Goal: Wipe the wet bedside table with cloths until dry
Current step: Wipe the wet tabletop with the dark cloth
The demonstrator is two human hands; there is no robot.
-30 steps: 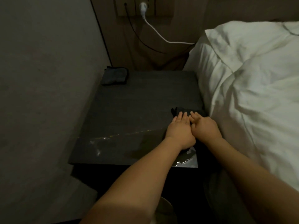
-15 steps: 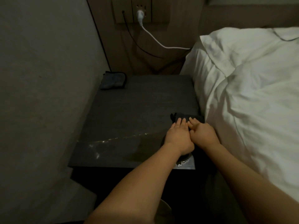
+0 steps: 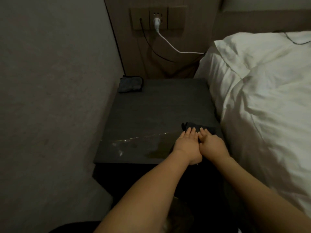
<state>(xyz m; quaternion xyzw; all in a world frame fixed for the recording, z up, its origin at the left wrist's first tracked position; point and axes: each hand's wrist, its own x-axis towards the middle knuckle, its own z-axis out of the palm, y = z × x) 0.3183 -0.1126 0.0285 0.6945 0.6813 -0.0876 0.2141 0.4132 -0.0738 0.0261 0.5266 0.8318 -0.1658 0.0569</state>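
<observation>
Fingers [image 3: 191,132] of both hands were flat on the dark folded cloth [image 3: 198,127] | wet patch [image 3: 121,145] on dark bench [image 3: 159,106] lay leftward | left hand [image 3: 186,145] was nearer

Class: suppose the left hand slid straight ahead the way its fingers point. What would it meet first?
The left hand already lies on the dark cloth. Beyond it the tabletop looks bare up to the back wall, though depth is unclear.

One head-worn view looks forward and steeply down, close over the dark grey bedside table's [image 3: 151,115] near edge.
</observation>
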